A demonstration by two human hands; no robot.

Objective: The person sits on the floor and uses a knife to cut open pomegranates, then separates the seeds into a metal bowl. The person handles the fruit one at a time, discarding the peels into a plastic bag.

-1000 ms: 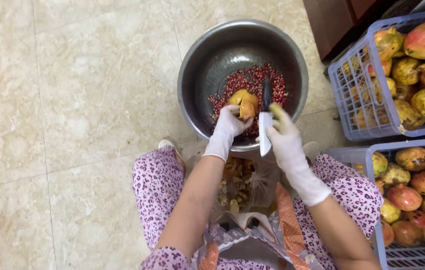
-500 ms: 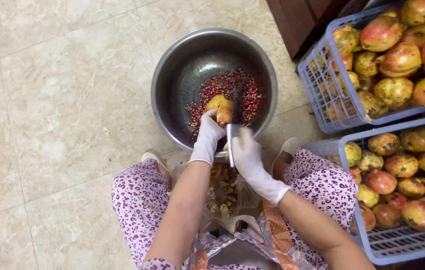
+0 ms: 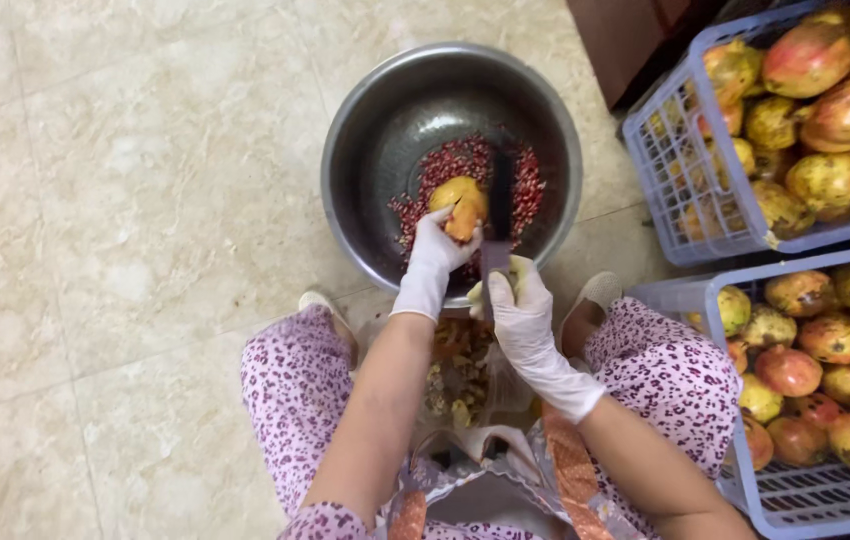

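Head view – the only 1: person sitting low over a steel bowl (image 3: 365, 130) on a tiled floor (image 3: 125, 200), both hands in white gloves. Left hand (image 3: 437, 252) is gripping a pomegranate piece (image 3: 457, 204) over the bowl, fingers curled shut around its near side, peel side facing up. Right hand (image 3: 515, 300) is closing around the handle of a knife (image 3: 498, 215), fist tight, blade pointing away across the bowl just right of the fruit.

Step in hand, as I read it: knocking or cutting seeds out – red seeds (image 3: 525, 190) are piling under and around the piece. Next move likely calls for the blade or its back meeting the peel while the left fingers are staying clear of it; fruit is sitting right at the left fingertips, touching, blade just beside.

2 blue crates (image 3: 680, 150) of whole pomegranates (image 3: 810, 55) are standing on the right, a bag of peel scraps (image 3: 455, 370) between the knees
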